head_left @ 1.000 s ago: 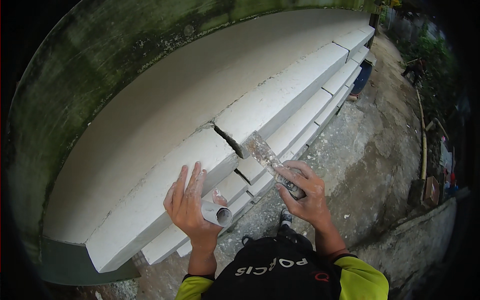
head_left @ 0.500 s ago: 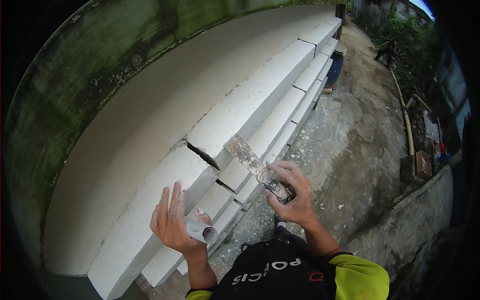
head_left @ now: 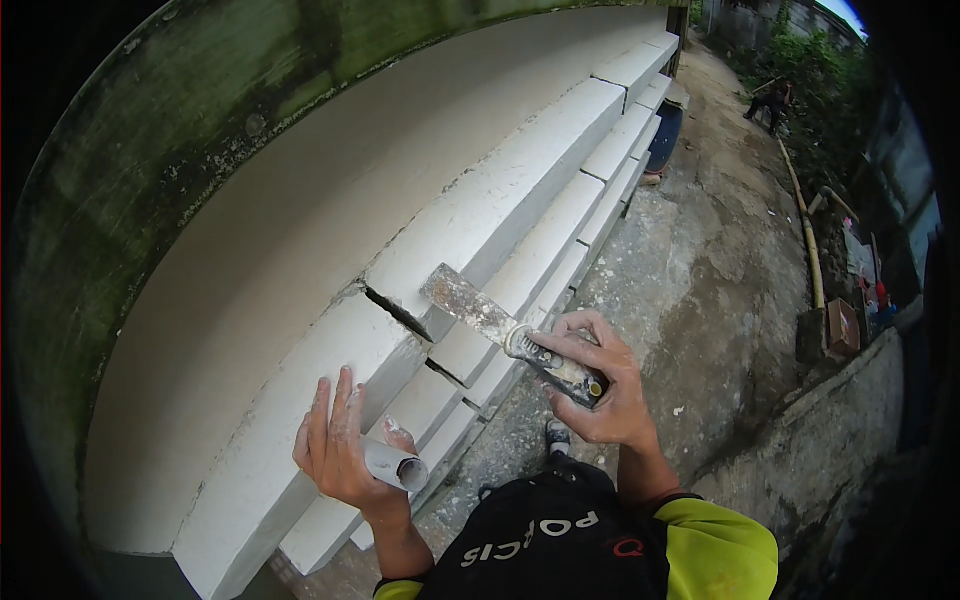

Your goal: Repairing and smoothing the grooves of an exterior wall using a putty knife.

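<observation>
In my right hand (head_left: pixel 615 390) is a putty knife (head_left: pixel 475 308), gripped by its dark, plaster-smeared handle. Its blade points up and left over the front edge of the top white ledge (head_left: pixel 500 215); I cannot tell whether it touches. Close by, a dark open gap (head_left: pixel 398 313) splits that ledge into two lengths. My left hand (head_left: pixel 338 450) lies with its fingers stretched along the nearer length. A short hollow white roll (head_left: pixel 392 465) is held between its thumb and palm, one round end facing me. White dust coats both hands.
More white ledges (head_left: pixel 545 255) step down below the top one, with narrow joints. A mossy green wall (head_left: pixel 250 90) curves above. On the right run a rough concrete path (head_left: pixel 730 250), a bamboo pole (head_left: pixel 803 225), a brown box (head_left: pixel 843 327) and a low wall (head_left: pixel 810 430). A dark-clothed person (head_left: pixel 770 103) is far off.
The putty knife has swung left and lies flatter, more of its handle showing as my right fingers shift on it. My left hand keeps its place with the roll. The view has shifted slightly.
</observation>
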`<control>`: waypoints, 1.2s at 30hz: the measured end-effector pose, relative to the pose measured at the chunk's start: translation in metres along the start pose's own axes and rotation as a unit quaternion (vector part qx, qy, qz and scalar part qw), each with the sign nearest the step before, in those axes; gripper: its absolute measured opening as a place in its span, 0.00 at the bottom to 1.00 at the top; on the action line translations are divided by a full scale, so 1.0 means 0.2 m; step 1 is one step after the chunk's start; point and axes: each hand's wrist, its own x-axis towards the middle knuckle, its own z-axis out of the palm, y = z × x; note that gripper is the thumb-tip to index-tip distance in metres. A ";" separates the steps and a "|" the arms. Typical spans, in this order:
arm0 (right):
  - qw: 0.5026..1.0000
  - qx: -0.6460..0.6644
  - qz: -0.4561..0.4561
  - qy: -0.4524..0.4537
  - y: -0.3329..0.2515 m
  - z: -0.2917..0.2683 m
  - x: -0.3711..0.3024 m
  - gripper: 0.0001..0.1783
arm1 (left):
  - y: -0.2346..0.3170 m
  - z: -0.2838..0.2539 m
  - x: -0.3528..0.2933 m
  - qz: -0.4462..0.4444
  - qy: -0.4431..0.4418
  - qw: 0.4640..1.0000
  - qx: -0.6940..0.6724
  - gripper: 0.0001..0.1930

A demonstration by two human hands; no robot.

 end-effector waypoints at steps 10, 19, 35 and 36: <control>0.986 0.058 -0.012 0.157 0.10 0.03 0.00 0.18 | 0.00 0.00 0.00 0.001 0.010 1.000 0.000 0.16; 0.959 0.118 -0.071 0.248 0.13 0.07 0.05 0.21 | 0.02 0.00 0.00 -0.001 0.009 1.000 0.002 0.16; 0.825 0.058 -0.561 0.019 -0.10 0.33 0.36 0.18 | -0.01 0.01 -0.01 -0.016 0.028 0.999 0.002 0.14; 0.825 0.062 -0.561 0.018 -0.13 0.34 0.36 0.18 | 0.00 0.01 -0.01 -0.019 0.027 0.999 0.006 0.14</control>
